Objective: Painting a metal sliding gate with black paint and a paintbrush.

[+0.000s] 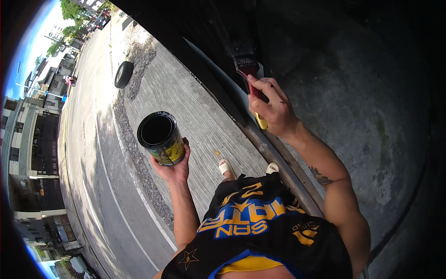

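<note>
My left hand (174,167) holds a paint can (170,151) from below and the side. Its top is uncovered, dark paint coats the rim, and the depth of paint inside cannot be made out. In my right hand (277,108) is a paintbrush with a red and yellow handle (255,87). The brush's wide ferrule and bristles (245,60) are smeared black and point away from me, against or close to a dark metal surface (223,38). Shadow hides whether the bristles touch it. Small dark paint marks show on my right fingers.
A metal track (289,174) runs along the floor beside my sandalled foot (273,168). Shaded concrete (348,104) lies to the right, grooved pavement (195,118) to the left. Farther out are a tyre (124,74), a road (94,139) and a motorcycle rider (70,80).
</note>
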